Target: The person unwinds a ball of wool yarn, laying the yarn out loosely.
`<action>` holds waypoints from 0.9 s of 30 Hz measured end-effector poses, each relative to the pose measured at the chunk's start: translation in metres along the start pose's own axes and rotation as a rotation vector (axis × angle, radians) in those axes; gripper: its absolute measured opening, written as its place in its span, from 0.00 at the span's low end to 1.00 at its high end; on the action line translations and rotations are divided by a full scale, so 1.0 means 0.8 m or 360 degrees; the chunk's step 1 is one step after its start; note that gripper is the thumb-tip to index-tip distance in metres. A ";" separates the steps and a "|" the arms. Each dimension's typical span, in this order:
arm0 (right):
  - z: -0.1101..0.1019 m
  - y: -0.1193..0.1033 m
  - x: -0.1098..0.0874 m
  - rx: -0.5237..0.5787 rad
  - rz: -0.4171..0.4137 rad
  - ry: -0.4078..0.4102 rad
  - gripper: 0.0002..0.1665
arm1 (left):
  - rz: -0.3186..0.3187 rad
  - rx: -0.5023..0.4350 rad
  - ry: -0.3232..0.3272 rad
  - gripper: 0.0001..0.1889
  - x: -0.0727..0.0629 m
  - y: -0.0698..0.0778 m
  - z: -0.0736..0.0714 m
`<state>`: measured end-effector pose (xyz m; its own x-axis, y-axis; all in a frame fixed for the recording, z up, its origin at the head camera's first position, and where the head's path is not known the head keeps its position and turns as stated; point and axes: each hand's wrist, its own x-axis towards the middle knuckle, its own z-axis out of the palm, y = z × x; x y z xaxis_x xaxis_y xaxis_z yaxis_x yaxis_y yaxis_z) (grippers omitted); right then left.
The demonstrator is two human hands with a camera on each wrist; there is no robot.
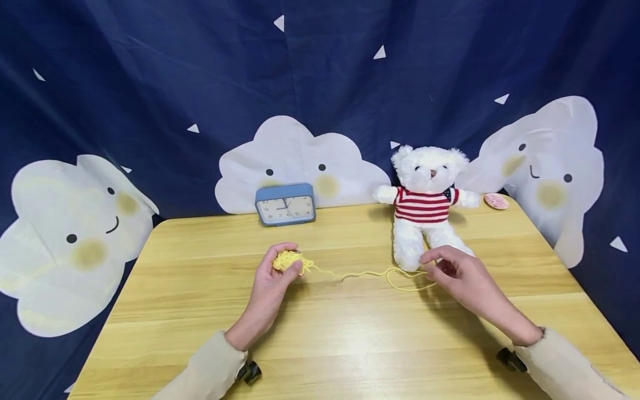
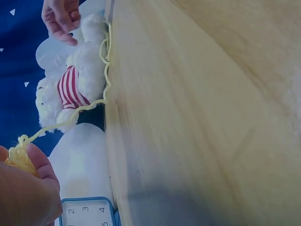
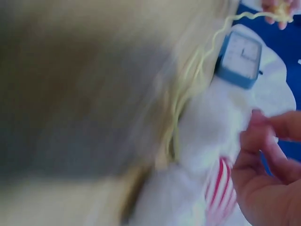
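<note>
A small bundle of yellow yarn (image 1: 288, 260) sits in the grip of my left hand (image 1: 270, 283), thumb across its front. From it a loose strand (image 1: 367, 273) runs right over the wooden table and forms loops by the bear's feet. My right hand (image 1: 462, 275) hovers over those loops, its fingers bent and the thumb near the index finger. No yarn shows between these fingertips in the right wrist view, where the strand (image 3: 214, 44) lies apart from the hand (image 3: 273, 165). Behind the right hand sits a white teddy bear (image 1: 422, 208) in a red-striped shirt.
A blue alarm clock (image 1: 285, 204) stands at the back of the wooden table (image 1: 345, 344), left of the bear. A round pink patterned disc (image 1: 496, 201) lies at the back right. Behind hangs a navy curtain (image 1: 340, 72) with clouds.
</note>
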<state>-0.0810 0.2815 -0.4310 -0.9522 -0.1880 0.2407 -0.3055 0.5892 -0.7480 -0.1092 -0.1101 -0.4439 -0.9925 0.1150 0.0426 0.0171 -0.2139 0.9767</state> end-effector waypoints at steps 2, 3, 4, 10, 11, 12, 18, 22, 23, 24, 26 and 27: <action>0.007 -0.006 0.002 0.0211 0.0116 -0.0025 0.07 | 0.0000 0.0005 0.0010 0.23 0.000 0.000 0.000; 0.011 -0.008 0.003 0.0342 0.0183 -0.0045 0.07 | 0.0001 0.0007 0.0014 0.23 0.000 0.000 0.000; 0.015 -0.011 0.005 0.0472 0.0242 -0.0068 0.09 | 0.0003 0.0007 0.0014 0.22 0.000 0.000 0.000; 0.045 -0.022 0.017 0.0877 0.0357 -0.0185 0.15 | 0.0022 0.0004 -0.0004 0.23 0.001 0.002 0.002; 0.051 -0.024 0.020 0.0895 0.0362 -0.0200 0.15 | 0.0024 0.0005 -0.0002 0.23 0.001 0.002 0.002; 0.057 -0.027 0.023 0.0899 0.0368 -0.0216 0.16 | 0.0027 0.0005 -0.0001 0.23 0.001 0.002 0.002; 0.098 -0.046 0.041 0.0824 0.0328 -0.0264 0.18 | 0.0028 -0.0013 0.0005 0.22 0.001 0.004 0.006; 0.121 -0.058 0.052 0.0835 0.0269 -0.0296 0.17 | 0.0023 -0.0020 -0.0010 0.21 0.002 0.005 0.009; 0.126 -0.061 0.054 0.0850 0.0252 -0.0305 0.17 | 0.0021 -0.0022 -0.0013 0.21 0.002 0.005 0.009; 0.130 -0.064 0.056 0.0857 0.0241 -0.0314 0.17 | 0.0020 -0.0020 -0.0017 0.21 0.002 0.004 0.009; 0.139 -0.070 0.059 0.0868 0.0226 -0.0327 0.17 | 0.0016 -0.0014 -0.0025 0.20 0.002 0.005 0.010; 0.143 -0.072 0.061 0.0874 0.0223 -0.0335 0.17 | 0.0016 -0.0010 -0.0028 0.20 0.002 0.005 0.010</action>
<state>-0.1097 0.1486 -0.4469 -0.9461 -0.3225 0.0312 -0.0796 0.1381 -0.9872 -0.1095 -0.1027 -0.4382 -0.9899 0.1301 0.0560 0.0260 -0.2215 0.9748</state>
